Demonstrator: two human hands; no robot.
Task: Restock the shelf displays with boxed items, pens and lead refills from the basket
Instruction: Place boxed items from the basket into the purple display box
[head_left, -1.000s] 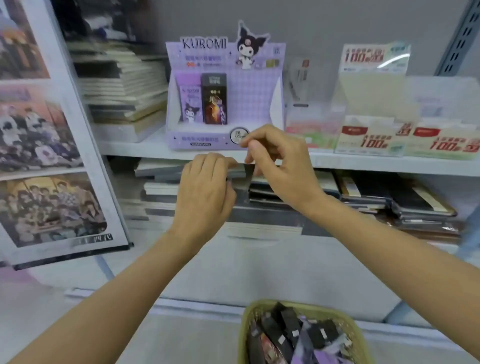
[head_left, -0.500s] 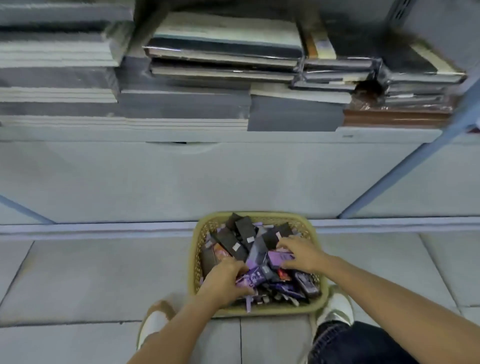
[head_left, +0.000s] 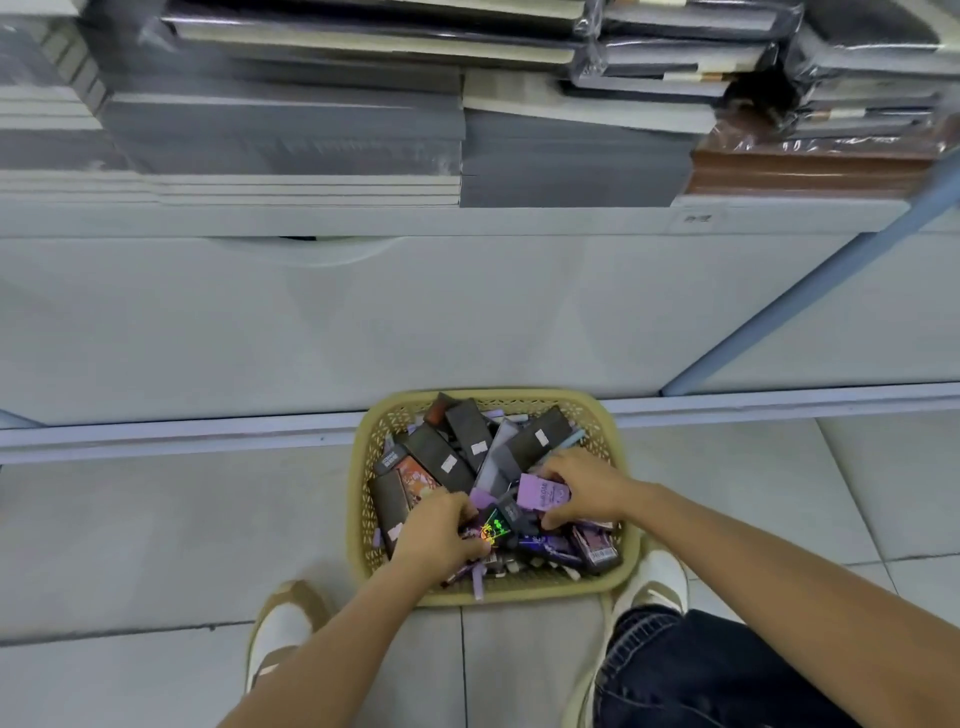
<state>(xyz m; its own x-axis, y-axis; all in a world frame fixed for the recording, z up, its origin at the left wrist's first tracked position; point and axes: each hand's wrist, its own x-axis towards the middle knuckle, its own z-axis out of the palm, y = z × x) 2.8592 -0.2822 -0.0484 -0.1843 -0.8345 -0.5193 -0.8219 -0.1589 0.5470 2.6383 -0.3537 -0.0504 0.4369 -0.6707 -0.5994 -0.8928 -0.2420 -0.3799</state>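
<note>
The right hand (head_left: 582, 488) curls round a lilac box (head_left: 543, 491), and the left hand (head_left: 439, 535), just beside it, curls its fingers on a dark box (head_left: 493, 530) with a shiny print. Both are down in the yellow basket (head_left: 519, 596) on the floor. More dark and purple boxes lie heaped beneath and beyond the 2 hands.

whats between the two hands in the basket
Head view: a dark holographic box gripped by the left hand and a lilac box in the right hand.
</note>
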